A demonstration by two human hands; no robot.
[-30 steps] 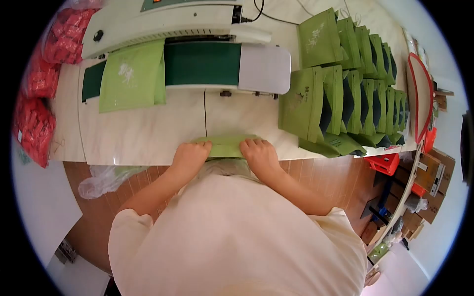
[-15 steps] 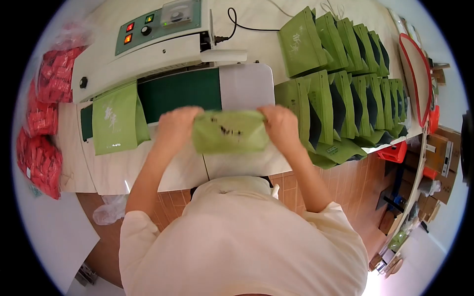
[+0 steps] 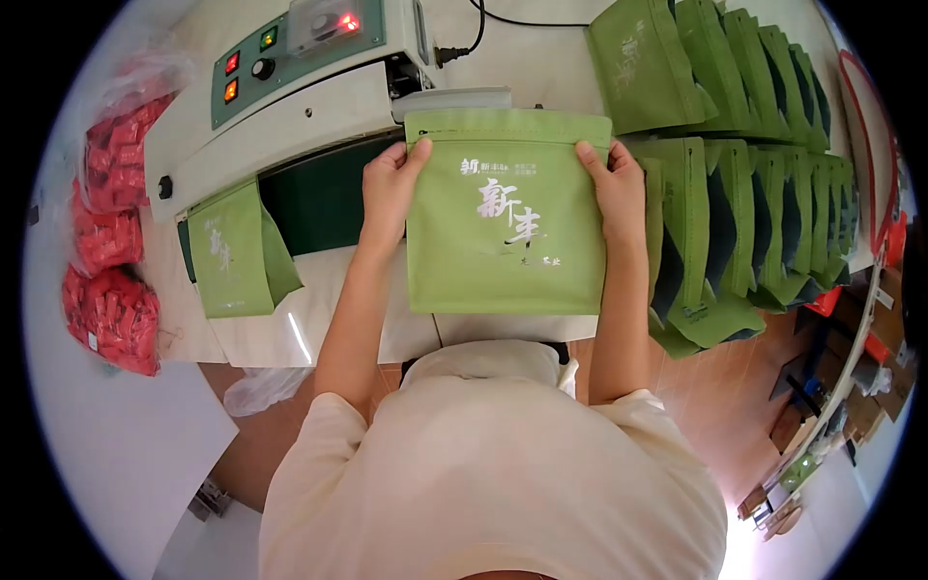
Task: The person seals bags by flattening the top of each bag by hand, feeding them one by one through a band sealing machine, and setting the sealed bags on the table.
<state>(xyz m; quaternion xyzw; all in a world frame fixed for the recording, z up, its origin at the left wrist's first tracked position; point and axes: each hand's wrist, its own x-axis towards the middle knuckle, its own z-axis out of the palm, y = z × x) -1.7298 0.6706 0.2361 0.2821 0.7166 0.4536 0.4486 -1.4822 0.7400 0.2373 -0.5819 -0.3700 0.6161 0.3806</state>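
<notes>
Between my two hands a green pouch (image 3: pixel 503 222) with white printed characters is held up flat, its face toward me. My left hand (image 3: pixel 394 188) pinches its upper left edge, thumb in front. At the upper right edge, my right hand (image 3: pixel 615 184) grips it the same way. Behind and left of the pouch is a sealing machine (image 3: pixel 290 116) with lit buttons and a dark green belt (image 3: pixel 319 198). A second green pouch (image 3: pixel 230 251) hangs at the machine's left end, away from my hands.
Two rows of standing green pouches (image 3: pixel 720 203) fill the right side of the table (image 3: pixel 372 300). Clear bags of red packets (image 3: pixel 111 314) lie at the far left. A black power cord (image 3: pixel 480 29) runs behind the machine. Boxes (image 3: pixel 884 319) stand on the right.
The pouch in my hands was tipped and foreshortened; now its printed front faces me fully. Both hands have risen slightly toward the machine. The second pouch still sits at the machine's left end.
</notes>
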